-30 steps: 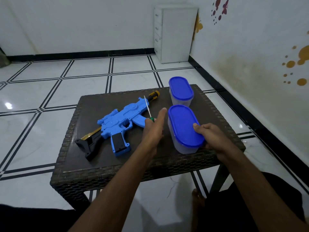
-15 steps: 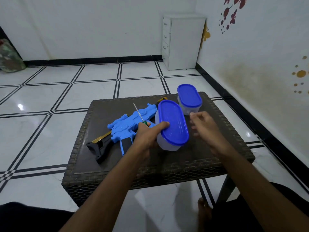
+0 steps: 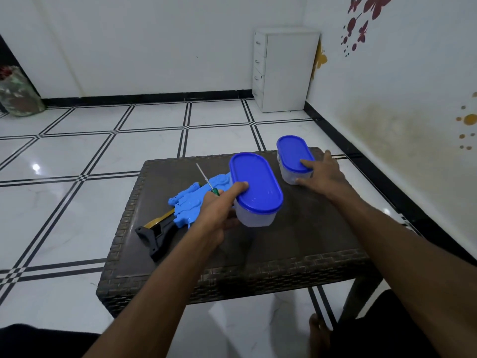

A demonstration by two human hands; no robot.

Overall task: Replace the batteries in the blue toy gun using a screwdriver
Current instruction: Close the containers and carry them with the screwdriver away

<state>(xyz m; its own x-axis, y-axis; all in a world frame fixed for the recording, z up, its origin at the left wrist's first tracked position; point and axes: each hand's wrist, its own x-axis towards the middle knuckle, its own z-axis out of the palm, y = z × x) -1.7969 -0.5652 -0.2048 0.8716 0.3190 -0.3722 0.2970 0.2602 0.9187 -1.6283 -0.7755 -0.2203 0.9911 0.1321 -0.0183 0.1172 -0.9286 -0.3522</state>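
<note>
- At the table's middle, the left hand (image 3: 216,215) is clamped on the nearer container (image 3: 255,189), thumb on its blue lid, the other fingers under or behind the clear wall; the tub looks raised and tilted over the wicker table (image 3: 296,244), though I cannot tell whether its base is clear of the top.
- That same hand appears to have the screwdriver (image 3: 205,178) pinched against the palm, the thin shaft pointing up and away, the green collar just above the knuckles; the handle is hidden.
- My guess is that the tool is kept in hand so it is ready once the tubs are sorted.
- Further right, the right hand (image 3: 320,174) rests on the farther container (image 3: 294,157), fingertips on the lid's near end and thumb low on the side wall: a loose, settling hold, not a lift.
- The two tubs probably hold the batteries, though their contents cannot be made out.
- Just behind the left hand lies the blue toy gun (image 3: 191,205), flat on its side, black stock toward the table's near left edge, untouched, its front end hidden by the raised tub.
- Count: two lidded containers, one toy gun, one screwdriver, one table, two hands.
- Beyond, a white drawer cabinet (image 3: 284,71) stands in the room's corner.
</note>
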